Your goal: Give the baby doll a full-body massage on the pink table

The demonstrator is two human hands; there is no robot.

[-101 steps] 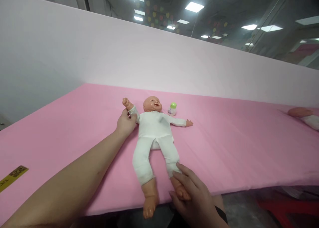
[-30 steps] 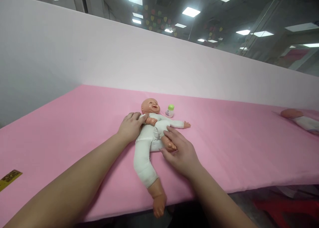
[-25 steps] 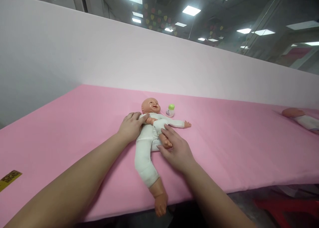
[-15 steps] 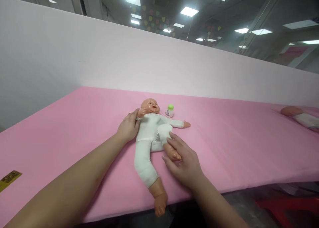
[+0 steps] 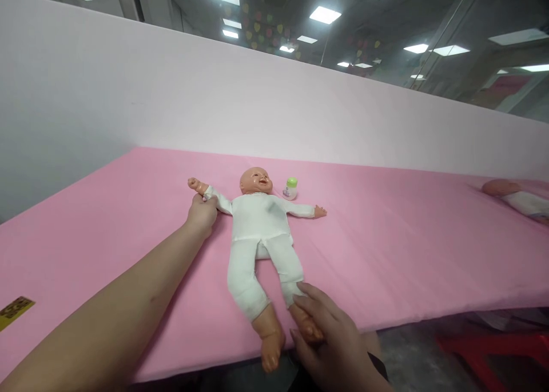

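A baby doll (image 5: 261,218) in a white cloth suit lies face up on a pink mat (image 5: 386,238), its arms spread and both legs pointing toward me. With my left hand (image 5: 201,214) I grip the doll's arm near the wrist, out to the left of its body. My right hand (image 5: 328,329) is curled around the lower leg and foot on the right side, fingers touching the shin; the thumb is under the foot. Beside the doll's head stands a small jar (image 5: 290,190) with a green lid.
A second doll (image 5: 517,198) lies at the far right of the mat. A white wall panel (image 5: 278,112) rises behind, with glass above it. A yellow label (image 5: 16,311) is at the left, and a red stool (image 5: 497,352) stands below the mat's edge at the right.
My left hand has drawn the doll's arm outward to the left, away from its chest. My right hand has moved toward me, and the bent leg is now straightened.
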